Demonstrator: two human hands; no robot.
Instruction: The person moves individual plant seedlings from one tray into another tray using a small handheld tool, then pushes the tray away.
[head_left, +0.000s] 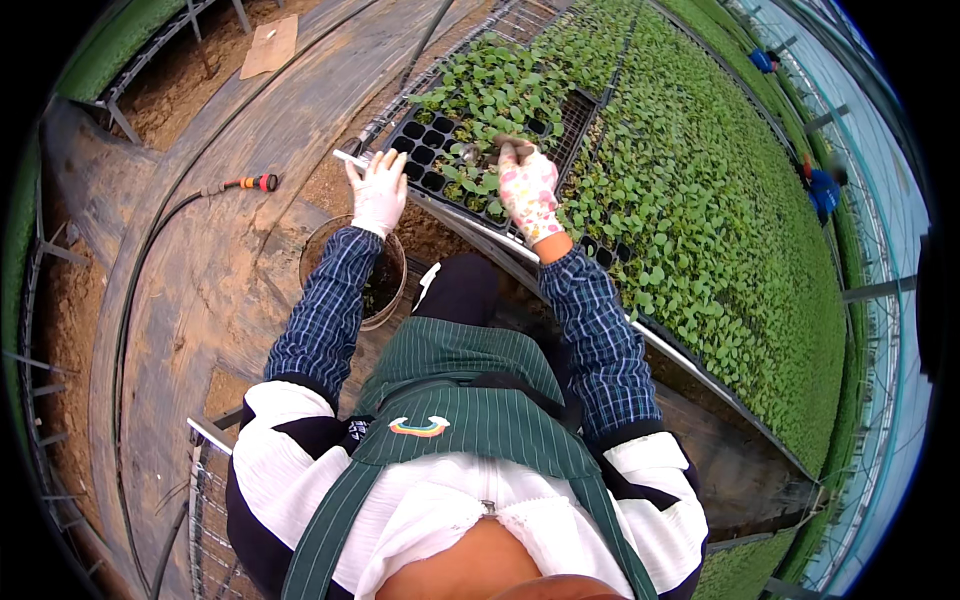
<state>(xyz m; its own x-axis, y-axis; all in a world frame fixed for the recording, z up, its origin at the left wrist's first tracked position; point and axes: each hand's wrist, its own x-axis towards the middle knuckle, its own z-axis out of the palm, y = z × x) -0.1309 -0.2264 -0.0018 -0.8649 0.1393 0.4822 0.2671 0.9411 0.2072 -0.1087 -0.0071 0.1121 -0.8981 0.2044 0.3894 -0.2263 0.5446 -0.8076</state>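
My left hand (379, 193), in a pale thin glove, rests with fingers apart by the left corner of a black plastic seedling tray (424, 155) and the white end of the bench edge (349, 159). Holding nothing, it lies beside several bare cells. My right hand (527, 187), in a white glove with pink and yellow print and soiled fingertips, is over the same tray. Its fingers are closed around what looks like a small shiny spoon-like tool (469, 153); the handle is mostly hidden. Leafy green seedlings (495, 82) fill the tray's far cells and surround the right hand.
More seedling trays (697, 217) cover the mesh bench (577, 124) to the right. A soil-stained bucket (396, 300) stands below my left forearm. A hose nozzle (262, 182) and black hose (135, 277) lie on ground sheeting. Two people in blue (823, 191) are far right.
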